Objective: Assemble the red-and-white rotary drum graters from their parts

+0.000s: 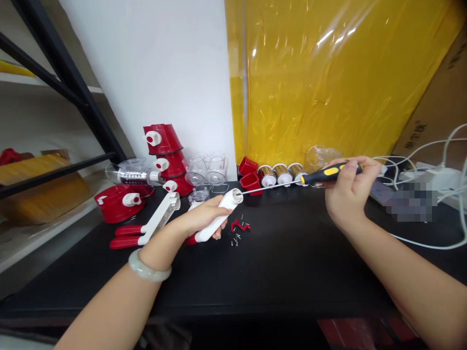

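Screwdriver (311, 178), white handle (212, 228); hands (346, 195) apart, raised

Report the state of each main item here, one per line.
White handle: held tilted in left fingers
Screwdriver: gripped in right fingers, tip at handle's open end
Screws: loose, scattered
Red pieces: lying beside screws
Other handles: lying side by side
Stacked red bases: three high
Three metal drums: lined up

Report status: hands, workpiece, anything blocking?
Left grip: around white-and-red plastic handle. Right grip: black-and-yellow screwdriver, tip at handle's open end. Metal shaft unobstructed.
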`<state>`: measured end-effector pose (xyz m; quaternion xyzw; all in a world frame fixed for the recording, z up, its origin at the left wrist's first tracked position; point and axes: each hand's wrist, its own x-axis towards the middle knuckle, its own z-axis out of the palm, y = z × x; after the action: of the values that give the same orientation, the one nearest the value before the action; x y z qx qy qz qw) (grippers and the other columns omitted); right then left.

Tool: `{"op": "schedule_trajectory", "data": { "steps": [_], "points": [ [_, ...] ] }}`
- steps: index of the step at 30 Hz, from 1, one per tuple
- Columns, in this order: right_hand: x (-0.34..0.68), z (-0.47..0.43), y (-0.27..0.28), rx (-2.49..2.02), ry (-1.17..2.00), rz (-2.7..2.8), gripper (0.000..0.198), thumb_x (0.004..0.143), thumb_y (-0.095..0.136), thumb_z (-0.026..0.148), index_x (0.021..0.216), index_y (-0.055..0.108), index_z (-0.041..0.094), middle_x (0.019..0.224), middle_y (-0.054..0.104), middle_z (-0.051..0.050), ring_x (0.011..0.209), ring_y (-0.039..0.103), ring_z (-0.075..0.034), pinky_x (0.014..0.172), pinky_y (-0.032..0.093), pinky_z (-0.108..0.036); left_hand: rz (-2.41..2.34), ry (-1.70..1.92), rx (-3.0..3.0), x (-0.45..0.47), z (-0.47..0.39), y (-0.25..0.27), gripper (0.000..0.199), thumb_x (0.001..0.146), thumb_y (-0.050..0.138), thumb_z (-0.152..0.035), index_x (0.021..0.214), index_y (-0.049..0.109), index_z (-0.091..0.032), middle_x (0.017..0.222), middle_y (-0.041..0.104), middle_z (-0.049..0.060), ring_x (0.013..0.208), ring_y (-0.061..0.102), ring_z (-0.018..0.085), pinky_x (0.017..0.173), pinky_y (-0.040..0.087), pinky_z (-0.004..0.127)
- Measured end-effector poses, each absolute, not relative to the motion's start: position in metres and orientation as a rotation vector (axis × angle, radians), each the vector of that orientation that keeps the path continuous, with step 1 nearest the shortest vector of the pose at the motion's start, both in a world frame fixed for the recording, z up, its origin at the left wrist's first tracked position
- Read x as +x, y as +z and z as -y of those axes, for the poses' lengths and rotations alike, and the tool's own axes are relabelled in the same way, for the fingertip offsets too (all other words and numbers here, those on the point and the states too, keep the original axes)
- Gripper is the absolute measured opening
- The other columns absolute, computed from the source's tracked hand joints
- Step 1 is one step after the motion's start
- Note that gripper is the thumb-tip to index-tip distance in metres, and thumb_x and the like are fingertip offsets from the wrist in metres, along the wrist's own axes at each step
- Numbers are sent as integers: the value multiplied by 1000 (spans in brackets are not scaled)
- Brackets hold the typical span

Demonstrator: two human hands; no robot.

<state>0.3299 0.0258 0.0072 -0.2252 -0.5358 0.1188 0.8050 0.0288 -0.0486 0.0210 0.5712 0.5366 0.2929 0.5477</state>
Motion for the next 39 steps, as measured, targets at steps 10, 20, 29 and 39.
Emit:
{"op": "schedule_trajectory", "data": {
  "steps": [10,20,29,39],
  "points": [
    [331,-28,6,-491,240,1168,35,90,51,56,99,33,27,85,57,0,63,57,-13,53,48,-28,-1291,712,1364,31,49,19,32,82,60,-28,108,42,-20,57,56,-7,36,53,11,36,44,20],
    [329,-25,7,-479,238,1177,34,90,52,53,98,34,27,85,56,0,63,56,-13,49,46,-26,-1291,692,1384,34,50,20,21,84,53,-24,100,39,-21,55,54,-7,34,51,11,35,44,21],
    [332,-29,5,-462,219,1184,34,91,52,53,99,34,26,84,57,0,65,57,-14,56,49,-30,-1298,664,1396,34,50,19,18,85,52,-24,96,38,-21,56,54,-7,35,51,11,36,45,21],
    [329,-22,9,-518,279,1163,38,89,54,56,98,34,26,85,56,2,59,55,-11,47,48,-24,-1339,644,1415,37,52,20,15,86,49,-22,96,37,-21,56,53,-7,35,51,11,35,44,21]
  ]
}}
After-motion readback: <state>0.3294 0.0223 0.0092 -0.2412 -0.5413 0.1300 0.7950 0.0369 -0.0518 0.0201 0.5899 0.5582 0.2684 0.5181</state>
